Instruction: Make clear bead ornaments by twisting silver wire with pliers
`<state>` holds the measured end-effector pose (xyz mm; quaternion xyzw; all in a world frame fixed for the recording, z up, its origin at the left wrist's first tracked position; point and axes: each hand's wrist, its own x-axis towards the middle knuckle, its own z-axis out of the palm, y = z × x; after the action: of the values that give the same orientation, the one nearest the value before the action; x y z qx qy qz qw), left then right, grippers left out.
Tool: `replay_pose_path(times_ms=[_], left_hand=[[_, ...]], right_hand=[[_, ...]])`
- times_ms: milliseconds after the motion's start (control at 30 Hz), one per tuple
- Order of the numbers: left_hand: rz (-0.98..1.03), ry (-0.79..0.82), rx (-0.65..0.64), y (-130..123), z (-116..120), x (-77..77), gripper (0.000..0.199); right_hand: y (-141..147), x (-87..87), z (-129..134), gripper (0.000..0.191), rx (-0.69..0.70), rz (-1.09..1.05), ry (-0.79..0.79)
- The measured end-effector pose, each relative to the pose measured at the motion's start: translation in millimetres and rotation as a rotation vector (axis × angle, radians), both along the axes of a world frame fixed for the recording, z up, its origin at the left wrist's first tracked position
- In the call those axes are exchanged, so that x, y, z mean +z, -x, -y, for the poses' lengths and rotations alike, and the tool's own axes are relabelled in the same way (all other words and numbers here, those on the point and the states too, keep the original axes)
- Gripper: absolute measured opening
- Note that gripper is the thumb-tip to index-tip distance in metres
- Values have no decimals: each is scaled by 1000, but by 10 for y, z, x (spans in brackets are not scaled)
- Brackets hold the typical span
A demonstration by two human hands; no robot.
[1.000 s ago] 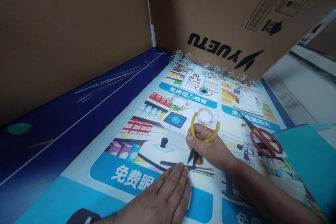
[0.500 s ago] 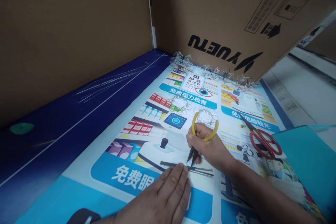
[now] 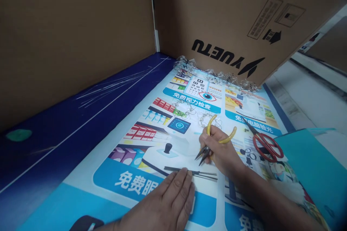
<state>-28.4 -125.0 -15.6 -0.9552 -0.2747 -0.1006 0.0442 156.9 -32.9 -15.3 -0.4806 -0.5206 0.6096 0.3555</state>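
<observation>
Pliers point(image 3: 209, 130) were clenched in the right hand point(image 3: 218, 148), tips just above dark rods point(image 3: 204, 174); these lay roughly crosswise, their left end pressed flat under the left hand point(image 3: 168, 202), though their number could not be told.

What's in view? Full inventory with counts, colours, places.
cardboard panels: 2, brown, at the back, right one printed YUETU
printed poster: 1, blue and white, centre
board: 1, dark blue, under the poster, left
wire tangles: several, silvery, along the poster's far edge and mid-poster
thin rods: a few, dark, on the poster, near front
pliers: 1, yellow handles, dark jaws, centre right
scissors: 1, red handles, dark blades, on the poster, right
sheet: 1, teal, front right
left hand: flat on the thin rods
right hand: holding the pliers
</observation>
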Motion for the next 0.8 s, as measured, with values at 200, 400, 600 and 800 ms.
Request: replay_pose_path(times_ms=[200, 400, 600, 800], left_hand=[[-48, -19, 14, -17, 2, 104, 36], [-12, -28, 94, -52, 73, 53, 34], [12, -55, 120, -92, 82, -63, 33], [10, -50, 102, -94, 59, -102, 35]], right_hand=[[-201, 38, 177, 22, -121, -37, -7], [-373, 108, 302, 21, -123, -21, -3], [-509, 82, 340, 18, -111, 22, 12], [-563, 29, 308, 20, -68, 54, -5]])
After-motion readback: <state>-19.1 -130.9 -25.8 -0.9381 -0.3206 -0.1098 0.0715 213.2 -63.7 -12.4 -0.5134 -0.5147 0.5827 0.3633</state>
